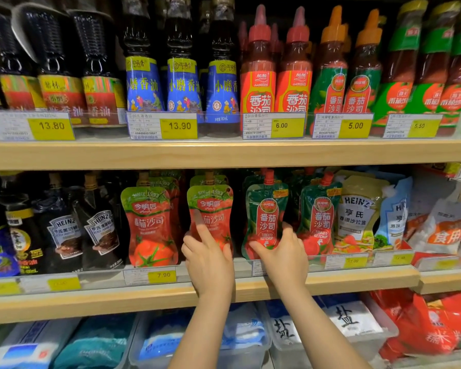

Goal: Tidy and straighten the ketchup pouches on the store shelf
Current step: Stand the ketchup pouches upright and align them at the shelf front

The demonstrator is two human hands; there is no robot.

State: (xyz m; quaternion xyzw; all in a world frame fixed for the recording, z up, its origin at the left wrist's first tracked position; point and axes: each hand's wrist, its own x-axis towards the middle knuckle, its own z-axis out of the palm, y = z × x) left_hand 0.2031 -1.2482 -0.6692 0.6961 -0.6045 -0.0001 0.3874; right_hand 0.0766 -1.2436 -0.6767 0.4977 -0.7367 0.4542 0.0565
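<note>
Ketchup pouches stand in rows on the middle shelf [357,280]. Two are red with green tops: one on the left [149,225] and one beside it [213,209]. My left hand [208,259] grips the lower part of that second pouch, index finger raised along its front. Right of it stand two dark green pouches with red caps. My right hand [282,254] holds the bottom of the nearer green pouch [265,209], thumb on its front. The other green pouch [321,217] stands upright beside it. More pouches line up behind each front one.
Dark Heinz sauce pouches [101,230] stand to the left, and Heinz salad dressing pouches [357,214] to the right. Sesame oil and ketchup bottles [258,73] fill the shelf above. Price tags [161,275] run along the shelf edges. Salt bags in clear bins [343,323] lie below.
</note>
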